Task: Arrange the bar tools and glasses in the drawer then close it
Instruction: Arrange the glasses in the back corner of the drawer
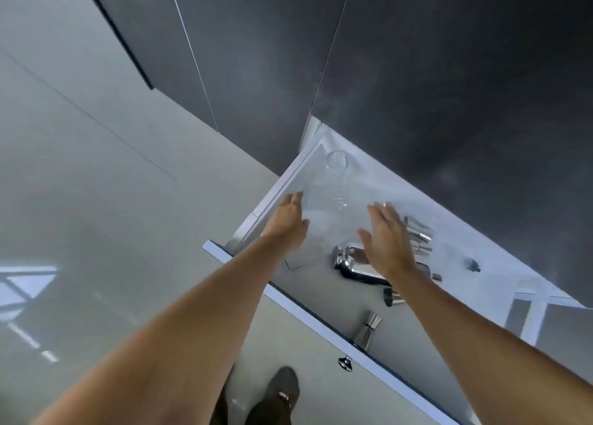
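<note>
You stand on a pale glossy floor that mirrors a window at the left, facing dark grey cabinet fronts. The white drawer is pulled out, its long front edge running from upper left to lower right, a small metal knob on its face. Clear glasses sit at the far left end of the drawer, blurred and hard to count. A shiny cocktail shaker lies on its side, long axis roughly along the drawer, cap toward the left. A steel jigger lies nearer the front, tilted, and more metal tools lie beyond your right hand. Your left hand hovers with fingers loosely spread beside the glasses, holding nothing; your right hand is flat and spread above the shaker, also empty. No readable writing shows
</note>
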Demonstrator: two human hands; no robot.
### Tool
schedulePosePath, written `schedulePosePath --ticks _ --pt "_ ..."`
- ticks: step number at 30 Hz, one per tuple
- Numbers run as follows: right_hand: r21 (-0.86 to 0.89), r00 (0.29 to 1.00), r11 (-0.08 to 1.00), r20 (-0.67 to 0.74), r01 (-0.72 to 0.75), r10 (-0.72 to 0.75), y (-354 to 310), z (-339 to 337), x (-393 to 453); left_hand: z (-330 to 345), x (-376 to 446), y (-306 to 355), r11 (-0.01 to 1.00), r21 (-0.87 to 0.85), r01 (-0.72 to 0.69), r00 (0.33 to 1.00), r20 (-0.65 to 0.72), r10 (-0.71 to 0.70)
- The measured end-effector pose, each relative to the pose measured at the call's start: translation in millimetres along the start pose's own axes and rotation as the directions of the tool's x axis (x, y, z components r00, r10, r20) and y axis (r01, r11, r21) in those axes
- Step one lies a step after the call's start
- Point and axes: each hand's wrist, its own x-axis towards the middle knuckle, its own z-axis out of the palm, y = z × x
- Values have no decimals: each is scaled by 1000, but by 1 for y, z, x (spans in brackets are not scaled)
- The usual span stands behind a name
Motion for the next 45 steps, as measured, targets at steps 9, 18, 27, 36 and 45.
schedulePosePath --ticks 9,18,27,36,45 --pt "89 839 860 -190 -502 509 21 35 36 33 63 -19 987 62 -149 988 -36 151" --pt "-116 855 847 -60 -519 516 31 45 49 36 66 -32 982 82 -169 986 -1 170" --pt "80 917 916 -38 -394 398 16 24 45 10 30 -20 972 123 -202 975 -62 211" --pt "131 958 953 -58 -271 281 -10 -2 63 4 26 1 910 348 -224 964 -54 259" --pt "191 957 958 -155 -215 246 -23 5 78 10 46 12 844 487 -224 955 -62 290"
